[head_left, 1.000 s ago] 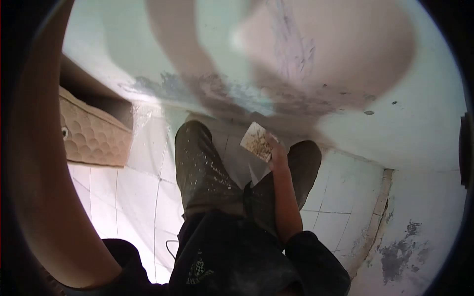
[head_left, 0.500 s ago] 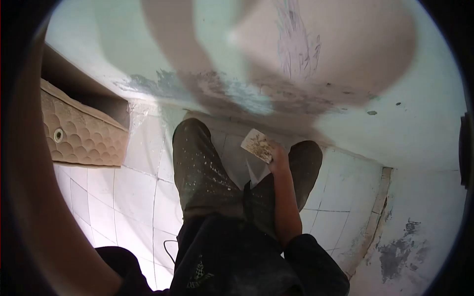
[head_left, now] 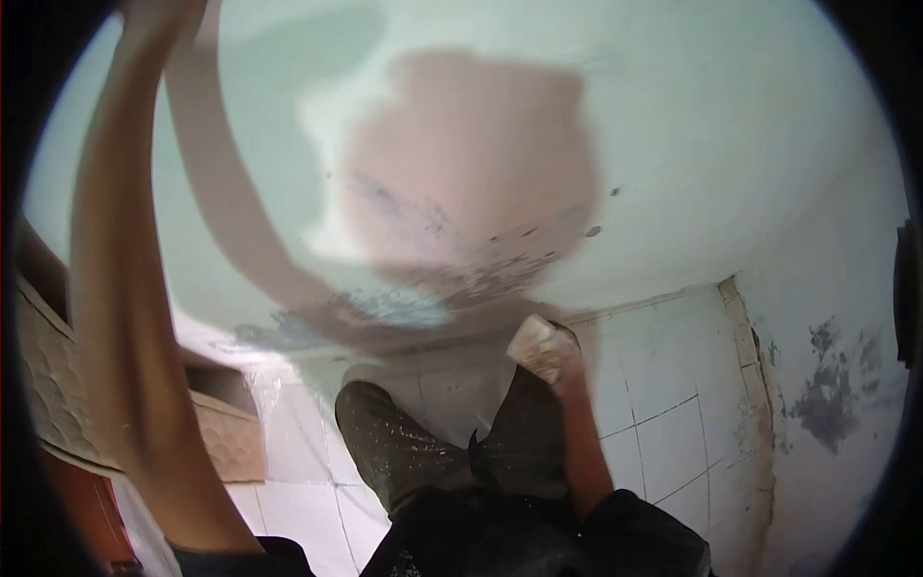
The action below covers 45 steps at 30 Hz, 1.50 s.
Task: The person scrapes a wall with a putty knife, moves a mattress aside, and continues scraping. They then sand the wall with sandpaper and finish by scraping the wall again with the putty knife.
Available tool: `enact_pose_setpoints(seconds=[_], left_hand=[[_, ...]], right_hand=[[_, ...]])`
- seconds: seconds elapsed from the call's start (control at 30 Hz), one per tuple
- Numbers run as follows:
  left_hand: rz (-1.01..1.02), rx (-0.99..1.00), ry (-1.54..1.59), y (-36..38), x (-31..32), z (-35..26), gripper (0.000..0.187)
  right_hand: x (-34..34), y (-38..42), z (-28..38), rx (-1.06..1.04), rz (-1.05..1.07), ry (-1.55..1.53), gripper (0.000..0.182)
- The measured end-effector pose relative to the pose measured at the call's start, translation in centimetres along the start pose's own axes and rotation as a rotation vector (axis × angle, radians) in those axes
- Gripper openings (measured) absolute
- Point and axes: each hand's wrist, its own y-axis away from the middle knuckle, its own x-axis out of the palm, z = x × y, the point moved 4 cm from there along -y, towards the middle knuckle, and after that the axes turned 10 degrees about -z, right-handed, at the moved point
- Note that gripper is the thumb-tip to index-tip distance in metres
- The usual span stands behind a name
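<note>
My right hand [head_left: 569, 369] is closed round a pale, flat rectangular piece [head_left: 535, 346] smeared with brown; its exact kind is not clear. The hand and piece are above my right knee, close to the foot of the wall. My left arm [head_left: 130, 260] is raised along the left side, reaching up toward the pale green wall [head_left: 711, 125]. At the top edge only the base of my left hand [head_left: 165, 17] shows; its fingers are cut off, so anything in them is hidden. Dark, rough patches [head_left: 500, 274] mark the lower wall in front of me.
A quilted mattress-like pad [head_left: 226, 433] is at the left, partly behind my arm. White floor tiles [head_left: 663, 404] meet the wall in front. On the right, a bare strip [head_left: 745, 337] runs along another wall with a grey worn patch [head_left: 827, 399]. My paint-spotted trousers [head_left: 404, 442] show below.
My view has tilted up the wall. My left arm has swung upward and now reaches the top edge. My right hand, still holding the pale piece, has moved right, over the right knee.
</note>
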Motion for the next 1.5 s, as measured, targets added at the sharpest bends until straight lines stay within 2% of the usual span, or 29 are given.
enact_pose_setpoints(seconds=[0.03,0.07,0.13,0.17,0.2,0.27,0.3,0.33,0.37,0.43,0.47,0.57,0.67,0.7,0.73,0.8,0.83,0.87,0.9,0.93,0.97,1.0,1.03,1.07,1.13,1.23,1.27,1.33,1.5], left_hand=[[-0.007,-0.046,0.025,2.5,-1.2,0.1,0.049],[-0.023,-0.076,0.092,6.0,-2.3,-1.1,0.050],[0.128,-0.142,0.450,15.7,-2.7,-8.3,0.052],[0.279,-0.146,0.647,20.6,-2.6,-12.0,0.053],[0.463,-0.116,0.875,25.6,-2.9,-16.6,0.054],[0.763,-0.040,1.391,32.9,-5.3,-25.8,0.057],[0.867,-0.216,1.639,33.2,-6.6,-28.2,0.058],[1.108,-0.278,1.811,34.2,-7.7,-29.6,0.034],[0.899,-0.216,2.014,36.9,-8.1,-30.9,0.060],[0.854,-0.083,2.206,36.4,-9.8,-31.0,0.050],[0.796,-0.010,2.264,35.2,-10.7,-30.6,0.048],[0.784,0.072,2.124,35.2,-12.5,-30.8,0.047],[0.637,0.221,2.076,33.2,-13.1,-31.2,0.049],[0.621,0.472,1.887,32.9,-13.1,-30.7,0.056],[0.625,0.458,1.881,32.2,-13.2,-30.4,0.056],[0.297,0.157,1.814,29.6,-13.7,-29.1,0.021],[0.046,-0.070,1.846,29.5,-13.3,-28.7,0.019],[-0.206,-0.313,1.848,30.1,-12.9,-28.1,0.018],[-0.222,-0.324,2.114,29.5,-12.3,-27.3,0.027],[-0.312,-0.541,2.280,28.4,-12.8,-27.2,0.034],[-0.449,-0.753,2.426,27.3,-13.3,-27.2,0.041],[-0.556,-1.028,2.402,26.6,-14.9,-28.3,0.045],[-0.674,-1.299,2.343,25.9,-16.7,-29.6,0.048],[-0.547,-1.404,2.450,25.7,-17.7,-30.7,0.046],[-0.273,-1.421,2.706,24.4,-18.0,-31.6,0.050],[0.302,-1.354,3.102,23.1,-18.0,-33.9,0.069],[0.307,-1.354,3.111,23.3,-17.3,-34.1,0.069],[0.349,-0.886,3.311,23.5,-16.9,-34.7,0.092],[0.349,-0.617,3.593,24.1,-17.5,-36.6,0.109]], right_hand=[[1.7,0.8,-1.3,0.029,0.076,0.058,0.031],[0.7,0.9,-4.1,-0.258,0.133,0.372,0.029],[2.9,0.7,-6.2,-0.141,0.125,0.415,0.028],[3.1,1.4,-6.8,0.265,0.101,0.156,0.029],[4.3,2.2,-5.0,-0.060,0.247,0.488,0.027],[4.3,2.4,-4.3,-0.431,0.373,0.831,0.025],[2.7,1.3,-6.2,-0.279,0.220,0.623,0.023],[2.1,0.6,-6.7,-0.196,0.151,0.526,0.022],[1.5,0.0,-7.3,-0.120,0.078,0.422,0.022],[0.6,-0.1,-7.8,0.272,0.052,0.145,0.021],[0.0,-0.8,-8.3,0.285,0.079,0.174,0.021],[-0.2,-3.0,-9.5,-0.089,0.268,0.518,0.020],[2.9,-0.5,-7.2,0.203,0.196,0.230,0.023],[3.2,-0.5,-6.5,0.025,0.225,0.531,0.025],[3.2,-0.3,-6.1,-0.152,0.246,0.825,0.026],[3.4,-0.6,-6.5,-0.147,0.199,0.753,0.030],[3.1,-1.0,-7.0,-0.140,0.142,0.682,0.037],[2.2,-2.6,-8.5,-0.274,0.154,0.812,0.037],[1.3,-3.0,-8.7,-0.445,0.290,1.217,0.037],[0.5,-3.4,-8.9,-0.681,0.404,1.583,0.040],[1.4,-2.7,-8.2,-0.726,0.445,1.754,0.047],[0.1,-4.6,-9.4,-0.671,0.439,1.856,0.052],[-0.3,-4.2,-8.7,-0.842,0.435,1.603,0.038],[-0.8,-2.9,-8.6,-0.999,0.414,1.332,0.031],[2.0,-2.3,-7.6,-0.040,0.111,0.603,0.031],[3.8,-0.2,-6.0,0.009,0.037,0.523,0.028],[3.4,-0.5,-5.9,0.006,0.028,0.526,0.028],[3.5,-0.2,-5.6,-0.113,0.105,0.608,0.026],[3.9,1.0,-5.2,0.004,0.039,0.582,0.026]])
